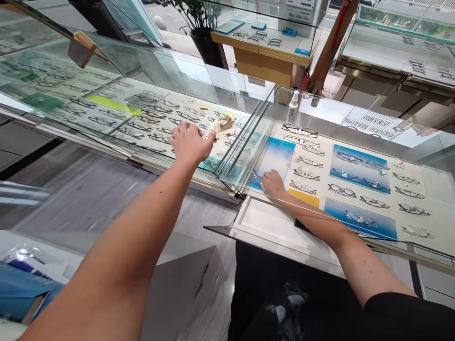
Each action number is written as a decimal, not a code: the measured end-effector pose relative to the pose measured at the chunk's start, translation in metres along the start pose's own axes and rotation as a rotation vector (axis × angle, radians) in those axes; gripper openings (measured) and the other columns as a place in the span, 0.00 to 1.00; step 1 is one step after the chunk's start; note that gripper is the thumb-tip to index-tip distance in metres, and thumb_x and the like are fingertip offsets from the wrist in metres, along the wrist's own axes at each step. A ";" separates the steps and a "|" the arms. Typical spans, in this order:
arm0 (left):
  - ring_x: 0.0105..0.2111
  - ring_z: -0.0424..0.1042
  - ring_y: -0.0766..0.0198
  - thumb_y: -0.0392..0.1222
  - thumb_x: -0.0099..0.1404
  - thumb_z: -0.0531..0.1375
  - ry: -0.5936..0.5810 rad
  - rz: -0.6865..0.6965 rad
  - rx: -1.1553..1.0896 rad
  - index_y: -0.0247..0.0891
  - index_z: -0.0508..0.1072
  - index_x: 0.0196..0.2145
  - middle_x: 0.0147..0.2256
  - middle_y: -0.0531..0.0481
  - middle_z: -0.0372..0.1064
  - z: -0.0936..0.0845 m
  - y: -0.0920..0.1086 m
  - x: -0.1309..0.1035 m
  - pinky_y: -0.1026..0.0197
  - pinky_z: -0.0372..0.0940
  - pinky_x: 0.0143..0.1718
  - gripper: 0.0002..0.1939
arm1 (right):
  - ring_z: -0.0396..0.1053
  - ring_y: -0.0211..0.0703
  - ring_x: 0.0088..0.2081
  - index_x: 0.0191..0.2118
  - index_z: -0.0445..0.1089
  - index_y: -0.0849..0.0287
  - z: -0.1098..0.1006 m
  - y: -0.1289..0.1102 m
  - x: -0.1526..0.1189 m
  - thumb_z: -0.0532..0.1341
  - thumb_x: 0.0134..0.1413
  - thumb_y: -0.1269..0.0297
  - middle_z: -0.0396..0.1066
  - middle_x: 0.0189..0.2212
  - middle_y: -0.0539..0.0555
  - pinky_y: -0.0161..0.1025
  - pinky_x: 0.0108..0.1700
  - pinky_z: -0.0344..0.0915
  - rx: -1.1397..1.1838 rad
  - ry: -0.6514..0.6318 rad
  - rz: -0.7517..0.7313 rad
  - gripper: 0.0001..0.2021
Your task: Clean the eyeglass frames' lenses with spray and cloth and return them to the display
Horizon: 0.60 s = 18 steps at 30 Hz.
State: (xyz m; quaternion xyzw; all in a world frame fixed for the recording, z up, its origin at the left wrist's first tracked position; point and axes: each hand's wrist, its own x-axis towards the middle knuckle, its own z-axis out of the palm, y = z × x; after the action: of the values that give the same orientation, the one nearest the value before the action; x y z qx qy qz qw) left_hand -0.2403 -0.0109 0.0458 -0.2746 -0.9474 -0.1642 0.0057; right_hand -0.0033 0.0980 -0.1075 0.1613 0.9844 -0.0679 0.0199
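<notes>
Head view: the left hand (pixel 192 143) is loosely bent, a crumpled cream fabric cloth (pixel 225 126) at its thumb – grasp undeterminable – while the right hand (pixel 273 183) curls beneath a clear glass top (pixel 329 108), dark thin-framed eyeglasses (pixel 256 178) beside its fingers, hold likewise undeterminable.

Cloth (pixel 227 125) left of bottle (pixel 292 109), eyeglasses (pixel 341 190) under glass (pixel 329 113)
</notes>
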 end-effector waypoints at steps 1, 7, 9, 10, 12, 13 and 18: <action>0.71 0.52 0.31 0.62 0.71 0.50 -0.009 -0.001 -0.010 0.41 0.72 0.54 0.68 0.32 0.61 0.000 -0.001 0.001 0.33 0.51 0.70 0.28 | 0.72 0.56 0.54 0.51 0.80 0.66 0.001 0.000 0.000 0.53 0.72 0.69 0.79 0.48 0.67 0.52 0.70 0.53 0.000 0.001 -0.001 0.17; 0.69 0.55 0.32 0.59 0.71 0.51 0.000 0.006 0.008 0.37 0.73 0.50 0.67 0.31 0.61 -0.003 0.002 -0.002 0.32 0.51 0.69 0.25 | 0.72 0.56 0.54 0.52 0.79 0.67 0.003 -0.001 -0.002 0.55 0.71 0.69 0.79 0.50 0.68 0.53 0.71 0.52 0.018 -0.002 0.007 0.16; 0.68 0.56 0.32 0.59 0.72 0.51 -0.002 0.012 0.018 0.36 0.73 0.49 0.67 0.30 0.61 -0.006 0.004 -0.004 0.32 0.51 0.68 0.24 | 0.71 0.57 0.55 0.52 0.79 0.67 0.001 -0.002 -0.003 0.55 0.71 0.68 0.79 0.50 0.67 0.54 0.71 0.51 0.030 -0.003 0.013 0.16; 0.68 0.56 0.32 0.59 0.72 0.51 -0.006 0.012 0.022 0.36 0.73 0.49 0.67 0.29 0.61 -0.007 0.005 -0.004 0.33 0.51 0.68 0.24 | 0.71 0.57 0.56 0.52 0.79 0.67 -0.001 -0.002 -0.003 0.55 0.71 0.67 0.79 0.50 0.67 0.54 0.71 0.51 0.037 -0.002 0.016 0.16; 0.68 0.56 0.32 0.58 0.72 0.51 -0.015 0.008 0.031 0.35 0.72 0.49 0.68 0.28 0.60 -0.009 0.006 -0.006 0.33 0.51 0.68 0.24 | 0.70 0.57 0.56 0.52 0.78 0.68 -0.004 -0.002 -0.004 0.56 0.71 0.65 0.78 0.51 0.67 0.54 0.72 0.50 0.055 0.001 0.025 0.16; 0.68 0.56 0.32 0.58 0.72 0.51 -0.023 0.007 0.035 0.34 0.72 0.49 0.68 0.28 0.60 -0.009 0.007 -0.006 0.33 0.51 0.68 0.24 | 0.70 0.57 0.57 0.52 0.78 0.68 -0.005 -0.001 -0.005 0.56 0.71 0.64 0.78 0.51 0.67 0.54 0.72 0.49 0.066 0.004 0.031 0.17; 0.68 0.56 0.33 0.58 0.72 0.51 -0.028 0.006 0.056 0.33 0.72 0.49 0.69 0.28 0.58 -0.011 0.008 -0.006 0.34 0.50 0.69 0.25 | 0.69 0.56 0.57 0.52 0.78 0.68 -0.013 0.008 -0.010 0.56 0.73 0.57 0.79 0.52 0.66 0.51 0.69 0.54 0.126 0.017 0.049 0.20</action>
State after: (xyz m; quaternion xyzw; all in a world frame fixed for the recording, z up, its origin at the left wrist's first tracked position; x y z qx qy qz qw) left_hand -0.2317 -0.0107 0.0577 -0.2797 -0.9507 -0.1339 0.0003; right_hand 0.0087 0.1036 -0.0951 0.1869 0.9740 -0.1279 0.0028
